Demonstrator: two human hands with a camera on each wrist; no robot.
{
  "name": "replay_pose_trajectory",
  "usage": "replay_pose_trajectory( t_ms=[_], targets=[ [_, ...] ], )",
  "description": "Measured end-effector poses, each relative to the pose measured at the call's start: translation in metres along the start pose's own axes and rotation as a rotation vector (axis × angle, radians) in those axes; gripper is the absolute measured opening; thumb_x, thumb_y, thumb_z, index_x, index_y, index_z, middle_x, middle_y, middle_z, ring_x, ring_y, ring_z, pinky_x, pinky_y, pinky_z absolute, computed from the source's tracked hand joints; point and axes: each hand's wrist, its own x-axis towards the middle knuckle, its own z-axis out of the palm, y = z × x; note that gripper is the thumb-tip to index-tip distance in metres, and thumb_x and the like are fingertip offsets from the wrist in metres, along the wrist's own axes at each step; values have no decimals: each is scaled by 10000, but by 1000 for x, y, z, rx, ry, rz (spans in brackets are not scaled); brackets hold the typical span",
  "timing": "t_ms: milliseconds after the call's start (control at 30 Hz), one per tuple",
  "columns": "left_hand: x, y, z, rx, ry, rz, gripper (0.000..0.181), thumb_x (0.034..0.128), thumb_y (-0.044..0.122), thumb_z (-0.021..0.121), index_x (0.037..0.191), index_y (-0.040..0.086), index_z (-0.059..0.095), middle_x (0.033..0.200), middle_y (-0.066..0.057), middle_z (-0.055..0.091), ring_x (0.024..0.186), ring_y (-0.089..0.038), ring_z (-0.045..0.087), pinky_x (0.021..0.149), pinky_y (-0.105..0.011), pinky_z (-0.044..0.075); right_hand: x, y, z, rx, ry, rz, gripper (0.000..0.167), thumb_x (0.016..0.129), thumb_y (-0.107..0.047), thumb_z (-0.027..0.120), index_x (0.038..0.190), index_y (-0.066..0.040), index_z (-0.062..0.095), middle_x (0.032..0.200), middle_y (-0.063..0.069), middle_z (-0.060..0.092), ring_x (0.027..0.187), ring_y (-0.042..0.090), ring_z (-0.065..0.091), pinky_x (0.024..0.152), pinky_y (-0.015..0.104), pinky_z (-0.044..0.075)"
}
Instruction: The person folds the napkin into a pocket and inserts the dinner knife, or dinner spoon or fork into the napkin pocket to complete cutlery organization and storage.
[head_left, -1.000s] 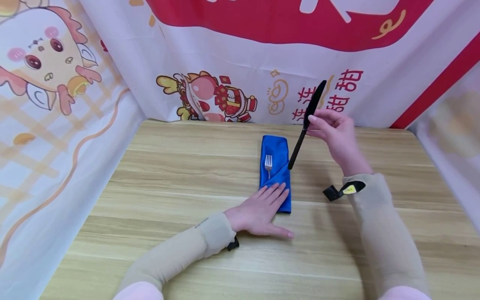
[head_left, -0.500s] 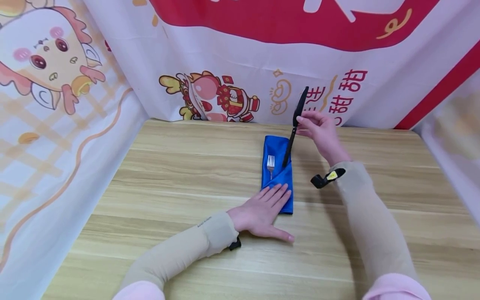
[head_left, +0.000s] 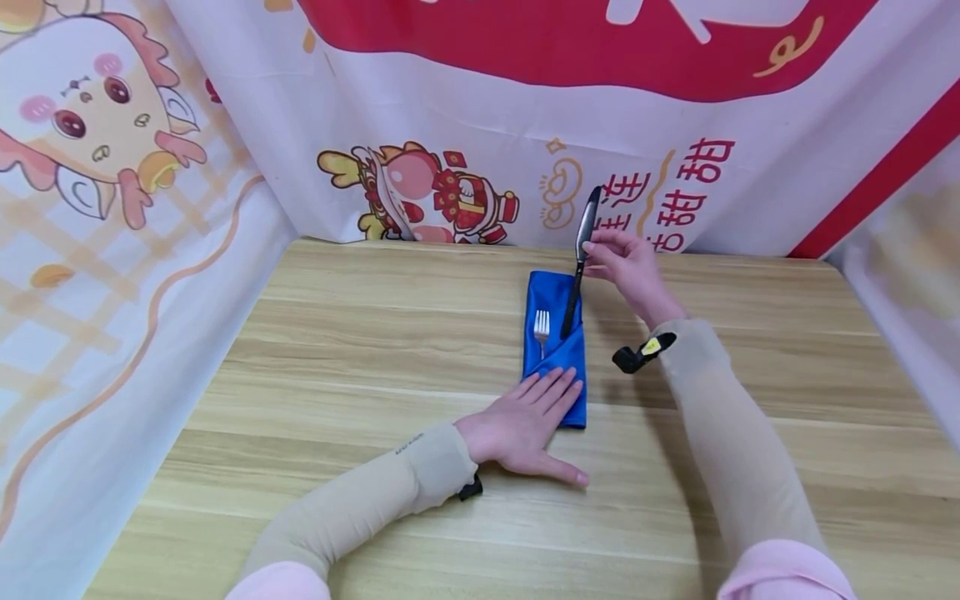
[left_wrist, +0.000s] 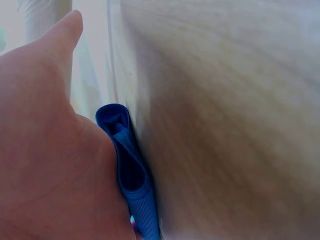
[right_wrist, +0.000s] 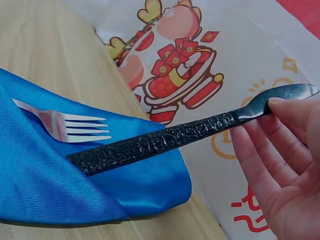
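A folded blue cloth napkin [head_left: 546, 290] lies lengthwise on the table, with a diagonal fold across its front. Out of that fold stick the tines of a silver fork [head_left: 542, 323]. My left hand [head_left: 521, 425] rests flat on the napkin's near half, fingers straight and thumb spread; in the left wrist view the napkin's rolled end [left_wrist: 132, 170] shows beside the palm. With thumb and fingertips, my right hand [head_left: 622, 268] pinches a black table knife [right_wrist: 155, 141] by its blade. Tilted, its textured handle points down, and the handle's end meets the edge of the fold beside the fork.
Light wood-grain table [head_left: 360, 333] surrounds the napkin. A printed white and red cloth [head_left: 450, 100] hangs right behind the table's far edge, close to the right hand. More printed cloth [head_left: 135, 317] stands along the left side.
The right hand has brought the knife left and down, from beside the napkin to the fold, handle end first. The left hand has stayed in place on the napkin.
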Motion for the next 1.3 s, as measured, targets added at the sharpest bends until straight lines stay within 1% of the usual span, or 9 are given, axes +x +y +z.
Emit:
replay_pose_trajectory(
  t_ms=[67, 200, 300, 433, 533, 700, 900, 1100, 1300],
  targets=[
    [0, -1, 0, -3, -2, 1, 1189, 830, 904, 381, 1634, 130, -29, 1692, -64, -92, 1530, -218, -116, 1216, -400, -32, 1, 0, 1, -20, -9, 10, 281, 973, -128, 711, 1190, 40, 652, 1052, 136, 722, 870, 218, 689, 776, 327, 596],
    [0, -2, 1, -10, 0, 0, 1188, 826, 910, 371, 1635, 137, -30, 1693, -53, -94, 1530, -210, -120, 1215, -394, -33, 2, 2, 3, -68, -20, 73, 264, 979, -151, 709, 1169, 24, 657, 1035, 124, 726, 873, 213, 678, 794, 335, 594],
    [0, -2, 1, -17, 5, 3, 1181, 829, 909, 365, 1636, 138, -22, 1694, -49, -85, 1531, -207, -112, 1216, -393, -24, 1, 6, 3, -99, -34, 108, 288, 988, -166, 697, 1190, 31, 643, 1005, 95, 715, 867, 197, 676, 822, 355, 586],
    [-1, -3, 1, -21, 2, 8, 1177, 833, 903, 374, 1637, 135, -14, 1693, -54, -89, 1531, -211, -115, 1215, -394, -30, -3, 14, 3, -118, -56, 151, 330, 995, -172, 688, 1227, 55, 629, 1005, 120, 704, 840, 189, 700, 882, 416, 561],
    [-2, -3, 0, -19, 3, 10, 1175, 837, 898, 381, 1637, 131, -9, 1692, -58, -95, 1530, -214, -121, 1215, -394, -34, -6, 20, 2, -163, -76, 202, 344, 1002, -196, 681, 1239, 49, 632, 1032, 137, 711, 844, 189, 718, 902, 418, 554],
    [-3, -2, -1, -10, 7, 11, 1177, 837, 897, 385, 1637, 128, -7, 1690, -66, -109, 1529, -224, -130, 1215, -398, -30, -13, 26, 4, -245, -120, 263, 372, 1018, -216, 659, 1277, 47, 617, 1104, 183, 699, 882, 202, 724, 880, 361, 565],
    [-1, -4, 2, -6, -8, 1, 1177, 836, 898, 384, 1635, 142, -37, 1683, -50, -156, 1515, -206, -183, 1212, -389, -50, -20, 31, 9, -272, -150, 335, 385, 1014, -203, 667, 1294, 55, 609, 1138, 228, 680, 884, 209, 726, 842, 325, 575],
    [-1, -3, 1, -20, 4, 12, 1171, 842, 891, 391, 1636, 135, -20, 1683, -62, -150, 1519, -220, -169, 1214, -395, -41, -26, 38, 13, -237, -156, 354, 319, 1007, -99, 661, 1240, 113, 609, 1034, 224, 705, 775, 178, 725, 779, 328, 593],
    [-1, -3, 2, -7, -5, 3, 1173, 839, 897, 380, 1633, 146, -46, 1679, -54, -170, 1514, -205, -182, 1212, -384, -50, -32, 38, 13, -257, -183, 405, 305, 1015, -89, 644, 1235, 119, 607, 989, 162, 718, 777, 175, 711, 769, 322, 596]
  ],
)
